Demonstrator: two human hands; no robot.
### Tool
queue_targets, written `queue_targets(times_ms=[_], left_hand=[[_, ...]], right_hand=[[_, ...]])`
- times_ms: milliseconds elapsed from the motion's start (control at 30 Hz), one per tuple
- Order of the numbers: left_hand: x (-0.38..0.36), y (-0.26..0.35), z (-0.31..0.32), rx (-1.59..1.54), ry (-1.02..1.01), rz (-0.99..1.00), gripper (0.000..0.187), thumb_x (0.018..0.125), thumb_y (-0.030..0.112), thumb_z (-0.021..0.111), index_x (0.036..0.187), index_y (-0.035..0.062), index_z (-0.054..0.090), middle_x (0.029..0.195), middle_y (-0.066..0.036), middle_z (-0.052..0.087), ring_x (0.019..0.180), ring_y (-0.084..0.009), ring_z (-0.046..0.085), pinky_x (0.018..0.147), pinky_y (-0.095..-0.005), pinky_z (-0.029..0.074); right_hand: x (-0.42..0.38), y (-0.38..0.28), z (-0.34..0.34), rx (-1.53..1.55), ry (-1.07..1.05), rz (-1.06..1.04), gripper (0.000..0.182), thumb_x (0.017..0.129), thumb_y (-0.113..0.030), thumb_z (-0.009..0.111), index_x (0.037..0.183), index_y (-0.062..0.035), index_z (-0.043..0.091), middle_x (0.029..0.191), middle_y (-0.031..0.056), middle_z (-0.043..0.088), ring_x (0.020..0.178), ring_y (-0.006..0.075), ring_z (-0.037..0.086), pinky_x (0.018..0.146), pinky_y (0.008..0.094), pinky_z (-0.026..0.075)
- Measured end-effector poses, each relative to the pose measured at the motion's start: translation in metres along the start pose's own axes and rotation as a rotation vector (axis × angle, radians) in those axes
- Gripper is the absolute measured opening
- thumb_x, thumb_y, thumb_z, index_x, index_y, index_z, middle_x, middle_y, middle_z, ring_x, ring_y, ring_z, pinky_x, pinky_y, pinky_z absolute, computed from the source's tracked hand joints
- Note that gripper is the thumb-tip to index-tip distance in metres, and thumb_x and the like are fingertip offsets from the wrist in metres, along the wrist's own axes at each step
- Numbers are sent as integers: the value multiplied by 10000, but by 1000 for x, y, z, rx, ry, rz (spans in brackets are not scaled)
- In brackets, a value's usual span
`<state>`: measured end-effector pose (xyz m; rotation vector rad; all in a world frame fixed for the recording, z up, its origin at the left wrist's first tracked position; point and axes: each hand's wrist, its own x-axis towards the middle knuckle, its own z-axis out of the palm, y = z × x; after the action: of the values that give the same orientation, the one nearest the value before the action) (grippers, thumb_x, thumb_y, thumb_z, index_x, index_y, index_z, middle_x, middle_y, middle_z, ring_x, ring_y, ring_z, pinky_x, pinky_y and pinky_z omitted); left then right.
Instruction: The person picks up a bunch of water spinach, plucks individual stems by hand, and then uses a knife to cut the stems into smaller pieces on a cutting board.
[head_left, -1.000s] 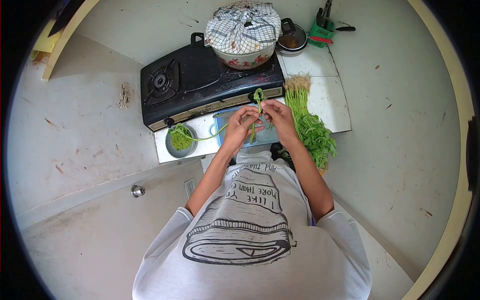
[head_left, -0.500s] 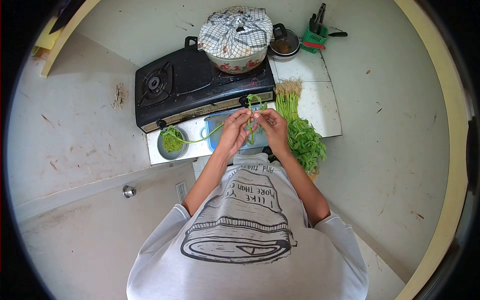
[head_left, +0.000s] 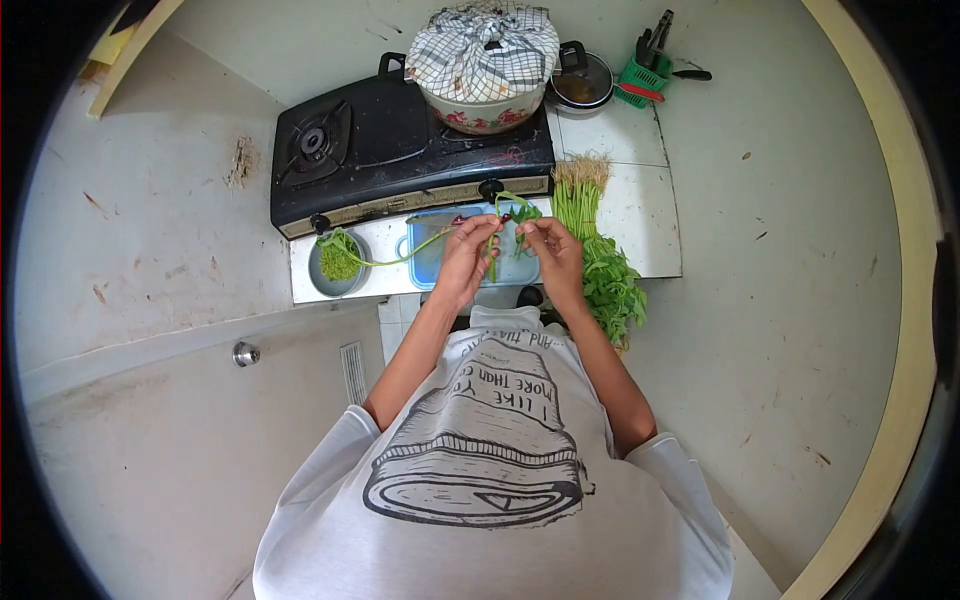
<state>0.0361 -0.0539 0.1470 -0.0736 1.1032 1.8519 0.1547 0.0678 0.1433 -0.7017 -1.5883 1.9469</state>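
My left hand [head_left: 466,260] and my right hand [head_left: 553,256] are raised side by side over a blue plastic tub [head_left: 432,258]. Both pinch one green leafy stalk [head_left: 512,212], which curls up between the fingertips. A long thin stem [head_left: 400,258] trails from my left hand down to a small grey bowl [head_left: 338,266] with cut greens in it. A bundle of green stalks with roots [head_left: 596,252] lies on the white counter just right of my right hand.
A black two-burner stove [head_left: 390,158] stands behind the tub, with a floral pot [head_left: 487,62] covered by a checked cloth. A lidded metal pot [head_left: 583,86] and a green utensil basket [head_left: 644,72] sit at the back right.
My hands have drawn slightly apart along the stalk, and its curled top has shifted to the right. The view has shifted a little.
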Motion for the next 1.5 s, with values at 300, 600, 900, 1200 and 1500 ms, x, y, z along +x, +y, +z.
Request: queue_targets(times_ms=[300, 600, 900, 1200, 1500], left_hand=[[-6, 3, -7, 149, 106, 77, 128, 993, 184, 691, 1103, 124, 668, 1014, 31, 683, 833, -64, 589, 735, -235, 463], [-6, 3, -16, 145, 139, 55, 132, 1006, 181, 670, 1124, 120, 664, 1036, 22, 677, 850, -69, 586, 731, -232, 471], [-9, 13, -24, 143, 160, 27, 159, 1013, 172, 656, 1144, 82, 658, 1031, 4, 670, 846, -87, 580, 718, -243, 475], [-7, 20, -29, 158, 141, 2, 162, 1024, 189, 651, 1153, 90, 661, 1036, 8, 674, 846, -77, 583, 719, -236, 486], [1, 23, -20, 165, 93, 26, 104, 1050, 195, 613, 1099, 111, 649, 1020, 17, 664, 838, -78, 583, 723, -236, 481]], right_hand=[[1, 10, -58, -224, -38, 68, 232, 1002, -202, 692, 1125, -10, 736, 913, 37, 745, 785, 95, 630, 741, 256, 500], [-3, 72, -86, -245, -128, 172, 212, 988, -128, 682, 1150, 1, 726, 905, 33, 744, 812, 110, 668, 732, 264, 515], [30, 123, -63, -513, -160, 20, 211, 942, -102, 695, 1138, -32, 729, 842, 109, 737, 734, 176, 719, 690, 311, 546], [50, 163, -58, -867, -199, 37, 233, 883, -151, 698, 1086, -45, 747, 928, 190, 749, 827, 386, 729, 761, 453, 568], [24, 106, -41, -696, -161, 2, 215, 946, -184, 685, 1074, -19, 736, 1004, 165, 748, 851, 302, 719, 759, 400, 558]])
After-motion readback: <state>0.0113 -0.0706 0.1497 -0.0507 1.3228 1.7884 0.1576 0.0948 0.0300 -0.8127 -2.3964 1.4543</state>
